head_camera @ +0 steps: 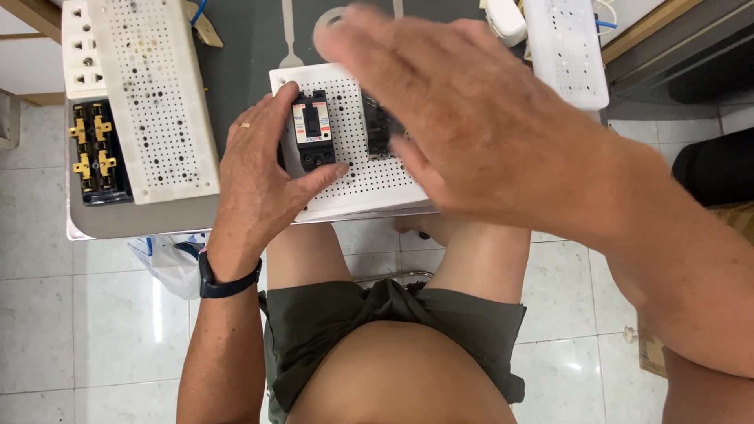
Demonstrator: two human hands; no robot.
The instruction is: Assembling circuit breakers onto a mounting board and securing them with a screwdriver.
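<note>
Lap: the person sits in olive shorts [330, 322], knees under the edge of the bench [243, 71], pale floor tiles below.
Left hand [263, 177]: closed on the black circuit breaker [314, 129], thumb on its near end, fingers curled round its left side; a ring on one finger, a black wristband [224, 284] behind it.
Circuit breaker: stands on the white perforated board [357, 177], pressed against the left palm.
Right hand [463, 118]: open, fingers spread and blurred, hovering over the board's right half, holding nothing.
Second black breaker [377, 129]: on the same board, partly hidden beneath the right fingers.
Beyond the left hand: a longer white perforated panel [157, 94] with a black block of brass terminals [94, 153].
Beyond the right hand: another white perforated strip [567, 51] at the bench's far edge.
</note>
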